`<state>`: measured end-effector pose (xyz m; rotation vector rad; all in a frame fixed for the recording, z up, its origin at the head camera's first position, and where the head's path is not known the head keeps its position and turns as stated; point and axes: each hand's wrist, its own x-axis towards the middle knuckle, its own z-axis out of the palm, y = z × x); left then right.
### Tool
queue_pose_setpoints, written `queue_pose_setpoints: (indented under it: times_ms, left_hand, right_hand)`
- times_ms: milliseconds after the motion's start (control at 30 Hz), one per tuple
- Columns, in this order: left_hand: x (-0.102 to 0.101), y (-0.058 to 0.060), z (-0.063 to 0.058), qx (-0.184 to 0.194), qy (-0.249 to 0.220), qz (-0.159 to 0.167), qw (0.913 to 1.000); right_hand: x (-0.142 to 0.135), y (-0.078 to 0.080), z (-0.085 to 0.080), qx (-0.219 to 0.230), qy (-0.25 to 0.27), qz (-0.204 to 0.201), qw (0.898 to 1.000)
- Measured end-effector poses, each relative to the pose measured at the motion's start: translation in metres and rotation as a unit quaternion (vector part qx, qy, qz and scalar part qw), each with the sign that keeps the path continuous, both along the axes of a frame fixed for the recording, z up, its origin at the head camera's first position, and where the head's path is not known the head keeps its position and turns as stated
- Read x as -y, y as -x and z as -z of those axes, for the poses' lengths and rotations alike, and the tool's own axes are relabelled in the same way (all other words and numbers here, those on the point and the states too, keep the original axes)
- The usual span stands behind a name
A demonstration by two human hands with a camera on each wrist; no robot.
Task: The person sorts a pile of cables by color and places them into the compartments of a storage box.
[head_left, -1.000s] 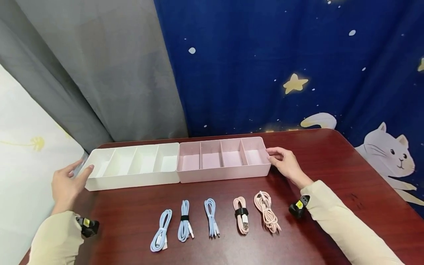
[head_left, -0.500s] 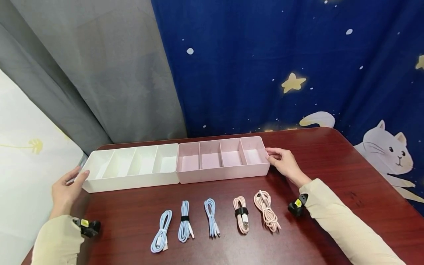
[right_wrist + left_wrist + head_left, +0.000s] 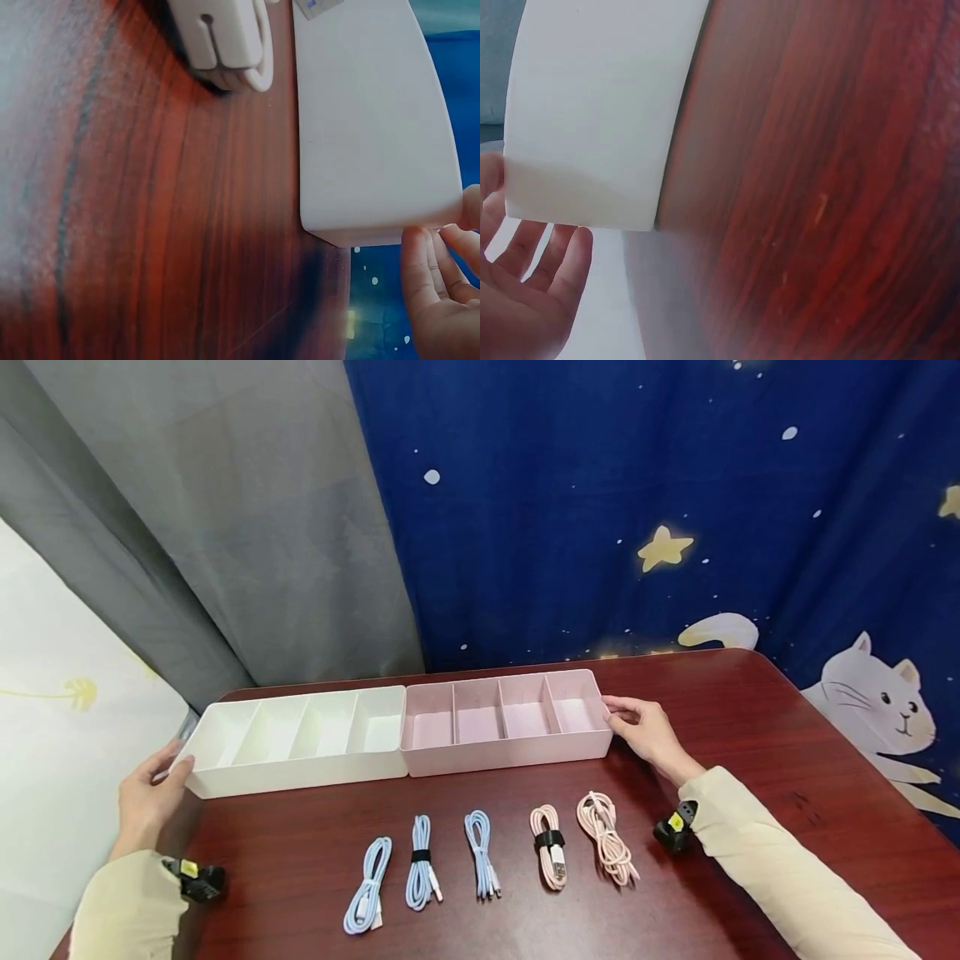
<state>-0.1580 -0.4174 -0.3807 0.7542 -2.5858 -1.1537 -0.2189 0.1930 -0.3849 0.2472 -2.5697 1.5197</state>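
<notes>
Two long four-sided organizer boxes with dividers stand end to end, a white one [image 3: 300, 775] on the left and a pink one [image 3: 510, 756] on the right. My left hand [image 3: 150, 797] touches the white box's outer end, its fingertips against the end wall in the left wrist view. At the other end, my right hand [image 3: 648, 731] touches the pink box; extended fingers [image 3: 420, 262] meet its end wall in the right wrist view. The compartments hold nothing visible. Both hands' fingers are fairly straight, without wrapping round the boxes.
In front of the boxes lie several bundled cables: three blue ones, including one with a black strap [image 3: 420, 855], and two pink ones, including a looser bundle [image 3: 603, 839]. The dark red table [image 3: 750, 727] ends at curtains [image 3: 600, 527] behind.
My left hand has shifted slightly toward me and down along the white box's end, and that end has come slightly nearer. The right hand stays at the pink box.
</notes>
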Motion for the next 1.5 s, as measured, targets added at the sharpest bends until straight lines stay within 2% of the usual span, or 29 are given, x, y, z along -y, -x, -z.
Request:
queue_pose_setpoints:
  times_ms: [233, 467, 767, 1033, 1300, 1500]
  left_hand:
    - [0.003, -0.001, 0.001, 0.009, -0.015, -0.002, 0.9998]
    - [0.009, -0.007, 0.002, 0.002, -0.017, -0.044, 0.9989]
    - [0.01, -0.01, 0.002, -0.026, -0.008, -0.03, 0.9992]
    - [0.004, -0.001, -0.001, -0.001, 0.032, -0.027, 0.9991]
    - [-0.001, 0.006, 0.0, -0.007, -0.008, -0.024, 0.9997]
    - [-0.005, 0.006, -0.001, -0.015, 0.002, -0.03, 0.9994]
  right_hand:
    - [0.004, -0.002, 0.001, -0.012, -0.015, 0.011, 1.0]
    - [0.01, -0.003, 0.006, -0.01, 0.004, -0.001, 1.0]
    - [0.009, -0.001, 0.005, 0.0, 0.011, -0.007, 1.0]
    - [0.003, 0.003, 0.003, -0.013, 0.008, 0.001, 1.0]
    - [-0.001, 0.0, 0.002, -0.022, 0.002, 0.001, 1.0]
    - [-0.005, 0.0, 0.003, -0.032, -0.008, 0.0, 0.999]
